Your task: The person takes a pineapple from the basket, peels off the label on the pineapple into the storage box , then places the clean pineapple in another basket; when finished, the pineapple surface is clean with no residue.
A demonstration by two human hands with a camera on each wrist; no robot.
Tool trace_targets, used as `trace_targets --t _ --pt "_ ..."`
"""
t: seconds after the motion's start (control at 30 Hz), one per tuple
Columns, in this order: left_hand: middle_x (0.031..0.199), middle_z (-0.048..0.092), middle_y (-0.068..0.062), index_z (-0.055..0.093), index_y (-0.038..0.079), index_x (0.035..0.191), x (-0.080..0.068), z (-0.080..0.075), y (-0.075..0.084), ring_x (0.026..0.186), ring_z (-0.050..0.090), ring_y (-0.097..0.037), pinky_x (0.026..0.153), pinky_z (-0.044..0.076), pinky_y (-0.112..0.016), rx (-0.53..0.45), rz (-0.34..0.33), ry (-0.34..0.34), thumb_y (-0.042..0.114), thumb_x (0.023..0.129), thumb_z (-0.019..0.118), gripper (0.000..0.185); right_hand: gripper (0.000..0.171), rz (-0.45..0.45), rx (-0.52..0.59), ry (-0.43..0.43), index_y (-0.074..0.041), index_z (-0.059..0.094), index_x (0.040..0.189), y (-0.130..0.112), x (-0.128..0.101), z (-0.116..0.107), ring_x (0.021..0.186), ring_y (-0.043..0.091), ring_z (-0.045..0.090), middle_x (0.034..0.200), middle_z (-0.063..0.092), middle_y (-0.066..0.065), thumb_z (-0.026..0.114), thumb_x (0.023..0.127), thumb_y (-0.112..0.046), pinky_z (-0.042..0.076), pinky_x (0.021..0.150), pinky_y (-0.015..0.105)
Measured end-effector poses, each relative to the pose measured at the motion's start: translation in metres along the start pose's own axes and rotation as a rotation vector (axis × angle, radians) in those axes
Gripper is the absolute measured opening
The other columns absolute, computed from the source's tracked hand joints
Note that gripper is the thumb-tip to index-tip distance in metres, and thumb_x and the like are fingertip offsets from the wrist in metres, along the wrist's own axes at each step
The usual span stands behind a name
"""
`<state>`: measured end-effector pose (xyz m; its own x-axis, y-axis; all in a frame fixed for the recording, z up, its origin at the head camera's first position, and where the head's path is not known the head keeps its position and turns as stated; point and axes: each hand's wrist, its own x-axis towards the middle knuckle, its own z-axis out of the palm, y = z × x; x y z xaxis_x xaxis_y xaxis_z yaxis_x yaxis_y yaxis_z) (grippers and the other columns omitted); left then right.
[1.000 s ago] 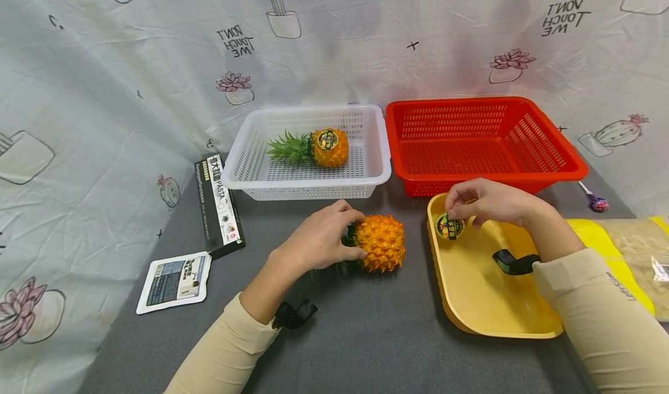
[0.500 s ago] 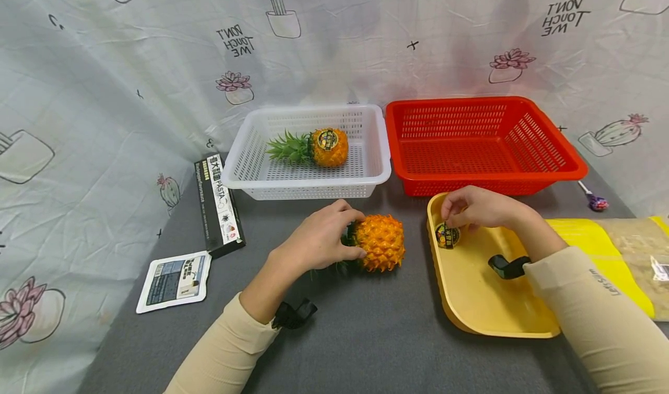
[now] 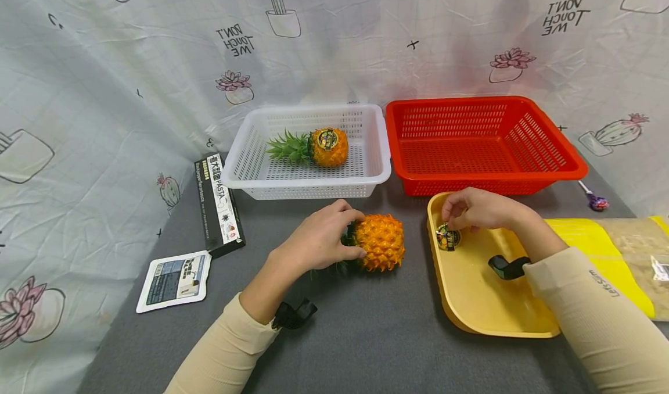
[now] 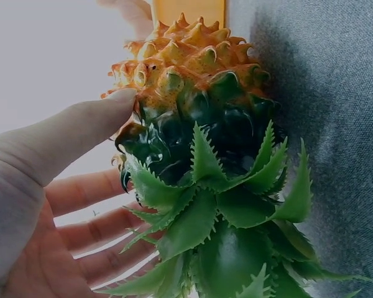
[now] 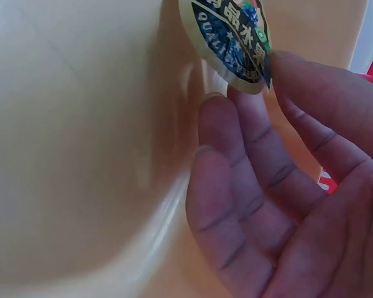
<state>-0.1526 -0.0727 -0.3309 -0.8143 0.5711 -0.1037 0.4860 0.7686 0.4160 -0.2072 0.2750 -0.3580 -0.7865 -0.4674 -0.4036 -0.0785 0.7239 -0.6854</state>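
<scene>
Here the grey surface (image 3: pixel 366 336) carries a red basket (image 3: pixel 483 144), a white basket (image 3: pixel 308 150) with a pineapple inside, and a yellow tray (image 3: pixel 486 301) at the right. Left hand (image 3: pixel 319 240) grips the second pineapple (image 3: pixel 384 242) lying on the surface in front of the white basket, fingers curled round its leafy end. Right hand (image 3: pixel 483 208) pinches a round sticker (image 3: pixel 448 236) by its edge, low over the tray's far left corner; contact with the tray can't be told.
</scene>
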Motion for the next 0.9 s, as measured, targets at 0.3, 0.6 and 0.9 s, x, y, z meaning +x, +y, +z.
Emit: trace_targets --t 0.3,0.6,0.9 --pt "0.131 0.059 -0.005 0.061 0.014 0.142 0.000 -0.001 -0.001 0.112 0.062 -0.023 0.095 0.053 -0.042 0.011 0.017 0.002 0.037 0.088 0.083 0.063 0.014 -0.006 0.019 -0.011 -0.004 0.067 0.106 -0.001 -0.004 -0.004 0.085 0.021 0.061 0.104 0.072 0.008 0.071 0.093 -0.007 0.053 0.066 0.035" --pt "0.132 0.059 -0.005 0.061 0.013 0.142 -0.001 -0.002 -0.001 0.115 0.062 -0.023 0.098 0.053 -0.042 0.010 0.016 -0.002 0.037 0.088 0.083 0.063 0.018 -0.008 -0.001 -0.019 -0.003 0.066 0.111 -0.004 -0.006 -0.006 0.090 0.021 0.061 0.110 0.071 0.009 0.071 0.094 -0.008 0.054 0.068 0.036" --pt "0.130 0.059 -0.003 0.061 0.016 0.143 0.001 0.000 -0.002 0.112 0.061 -0.021 0.095 0.053 -0.041 0.017 0.010 -0.010 0.039 0.089 0.082 0.063 0.028 -0.013 -0.073 -0.006 -0.006 0.067 0.120 -0.023 -0.018 -0.012 0.104 0.024 0.065 0.122 0.068 0.011 0.073 0.096 -0.019 0.058 0.081 0.037"
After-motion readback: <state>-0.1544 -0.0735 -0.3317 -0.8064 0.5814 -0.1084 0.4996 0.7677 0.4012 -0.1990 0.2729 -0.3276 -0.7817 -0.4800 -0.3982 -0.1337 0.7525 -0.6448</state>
